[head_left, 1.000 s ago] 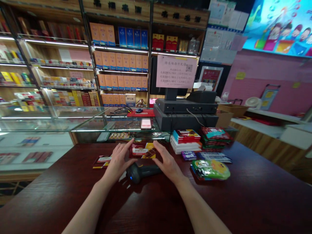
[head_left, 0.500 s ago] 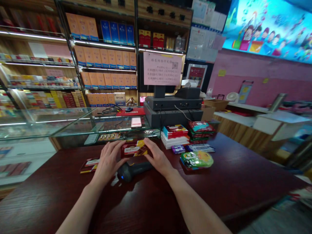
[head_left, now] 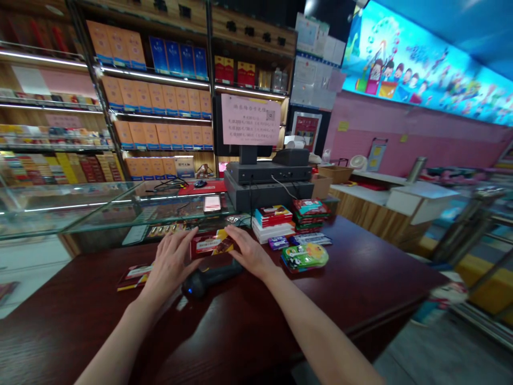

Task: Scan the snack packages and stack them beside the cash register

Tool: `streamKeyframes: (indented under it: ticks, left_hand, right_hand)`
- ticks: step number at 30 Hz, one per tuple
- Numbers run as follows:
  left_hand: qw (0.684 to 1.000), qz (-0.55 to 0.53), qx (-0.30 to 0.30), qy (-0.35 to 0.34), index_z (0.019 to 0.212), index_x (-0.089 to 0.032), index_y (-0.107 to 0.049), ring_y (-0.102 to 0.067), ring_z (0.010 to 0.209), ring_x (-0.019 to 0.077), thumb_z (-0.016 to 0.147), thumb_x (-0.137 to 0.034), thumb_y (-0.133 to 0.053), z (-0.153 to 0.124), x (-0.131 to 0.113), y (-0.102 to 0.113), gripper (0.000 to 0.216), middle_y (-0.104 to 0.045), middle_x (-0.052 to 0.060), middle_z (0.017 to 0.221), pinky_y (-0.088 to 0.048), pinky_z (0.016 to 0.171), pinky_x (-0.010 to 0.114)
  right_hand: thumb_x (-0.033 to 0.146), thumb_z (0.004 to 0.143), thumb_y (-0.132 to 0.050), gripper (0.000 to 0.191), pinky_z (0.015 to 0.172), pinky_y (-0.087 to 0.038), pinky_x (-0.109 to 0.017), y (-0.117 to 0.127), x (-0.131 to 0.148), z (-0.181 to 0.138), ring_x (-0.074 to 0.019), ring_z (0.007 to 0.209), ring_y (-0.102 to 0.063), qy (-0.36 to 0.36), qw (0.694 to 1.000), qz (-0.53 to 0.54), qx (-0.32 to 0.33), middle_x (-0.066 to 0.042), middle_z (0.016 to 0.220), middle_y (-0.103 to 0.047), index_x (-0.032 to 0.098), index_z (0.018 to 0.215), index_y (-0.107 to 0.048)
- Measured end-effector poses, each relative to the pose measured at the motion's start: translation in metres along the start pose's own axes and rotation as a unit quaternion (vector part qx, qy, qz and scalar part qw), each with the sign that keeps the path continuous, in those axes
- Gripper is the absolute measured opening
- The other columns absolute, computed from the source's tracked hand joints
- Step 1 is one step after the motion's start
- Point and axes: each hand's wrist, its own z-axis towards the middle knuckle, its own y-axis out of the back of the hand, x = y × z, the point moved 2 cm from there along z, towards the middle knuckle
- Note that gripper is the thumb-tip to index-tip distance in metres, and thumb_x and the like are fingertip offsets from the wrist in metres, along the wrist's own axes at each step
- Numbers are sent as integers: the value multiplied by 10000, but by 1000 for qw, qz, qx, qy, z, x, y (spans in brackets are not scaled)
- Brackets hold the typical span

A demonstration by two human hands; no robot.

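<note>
A flat red and yellow snack pack (head_left: 211, 244) is held between both my hands above the dark red wooden counter (head_left: 248, 321). My left hand (head_left: 170, 264) grips its left end with fingers stretched along the edge. My right hand (head_left: 248, 254) holds its right end the same way. Just below the pack a black handheld barcode scanner (head_left: 208, 276) lies on the counter, its blue light showing near my left hand.
Stacks of red and green packs (head_left: 292, 216), small purple bars (head_left: 278, 243) and a green-yellow bag (head_left: 304, 256) lie right of my hands. Another flat pack (head_left: 134, 275) lies left. A till with a pink sign (head_left: 266, 182) stands behind, beside a glass display case (head_left: 80, 206).
The view has swung to the right, so everything has shifted left in the picture. Both hands keep hold of the pack above the scanner.
</note>
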Motion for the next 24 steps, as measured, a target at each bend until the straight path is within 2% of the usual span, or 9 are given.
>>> streamKeyframes:
  ticks: [7,11,14,19,24]
  left_hand:
    - [999,-11,25,-27,1458,-268,-436,-540,1209,320,870,-406,-636,15,-16,3,637,-594,113,1285,-354,1124,551]
    - [998,-54,24,-21,1463,-277,-437,-534,1250,311,861,-441,-655,24,-25,0,661,-584,109,1338,-327,1146,549]
    - [995,-92,28,-16,1480,-277,-415,-532,1277,299,873,-471,-643,27,-27,-8,677,-575,104,1385,-337,1145,534]
    - [988,-151,34,28,1470,-258,-417,-550,1290,291,857,-496,-659,30,-32,-15,701,-602,103,1391,-332,1162,531]
    - [969,-219,57,103,1377,-280,-536,-610,1226,274,857,-518,-635,39,-46,-12,581,-662,65,1333,-388,1134,494]
  right_hand:
    - [35,885,-564,796,1217,-351,-434,19,-6,-13,-205,1459,-377,-2,1000,2,2,-89,1540,-439,304,1572,-266]
    - [54,864,-581,769,1216,-350,-441,31,-10,-16,-212,1435,-412,-10,999,29,-19,-84,1526,-458,297,1548,-328]
    - [94,849,-618,744,1168,-422,-422,39,-15,-20,-220,1401,-457,-30,997,69,-25,-73,1511,-478,301,1522,-377]
    - [181,809,-685,675,1064,-519,-387,46,-23,-26,-215,1269,-586,-113,980,162,-26,-57,1446,-549,304,1444,-491]
    - [295,771,-747,577,1048,-516,-413,49,-30,-31,-232,1214,-629,-213,929,298,-47,-81,1373,-621,255,1328,-601]
